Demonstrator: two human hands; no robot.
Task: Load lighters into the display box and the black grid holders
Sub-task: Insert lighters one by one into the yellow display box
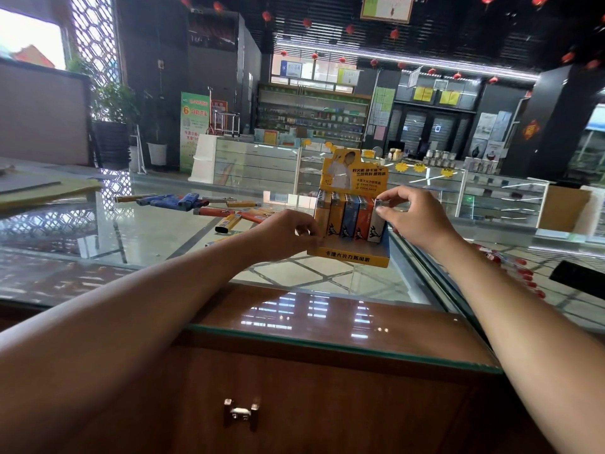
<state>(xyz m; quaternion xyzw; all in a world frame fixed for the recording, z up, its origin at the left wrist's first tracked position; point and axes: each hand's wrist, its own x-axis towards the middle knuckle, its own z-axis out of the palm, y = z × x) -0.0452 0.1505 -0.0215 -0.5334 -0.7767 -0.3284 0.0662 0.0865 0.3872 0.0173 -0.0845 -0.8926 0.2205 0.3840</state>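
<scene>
Yellow card box (352, 256) stands upright on the glass counter (157, 237), with its printed header card rising at the back.

Front row (348, 221) of the box: five lighters upright, side by side and touching. From the left end they are tan, yellow-orange, blue, orange and white. More caps show behind this row; count not readable.

Left hand (288, 234): at the box's lower left front corner. Fingers are curled in, with thumb and fingertips closed on the box's left edge just above the front lip. The hand holds the box and nothing else. Forearm lies across the counter, left of the box.

Right hand (414, 217): at the box's right end, level with the lighter tops. Thumb and forefinger pinch the metal cap of the white lighter (375, 226), which stands in the last place of the row against the box's right wall. Remaining fingers are curled loosely behind the pinch, off the box. Whether the lighter's base is fully seated cannot be told.

The hands are apart, with the width of the box between them.

Loose lighters (212, 211) lie flat on the counter to the left of the box, in blue, orange and yellow. The nearest is close to the left hand and the rest are scattered farther out.

Wooden cabinet (327, 388) with a metal handle (240, 412) sits below the counter, nearer the camera than the box.
</scene>
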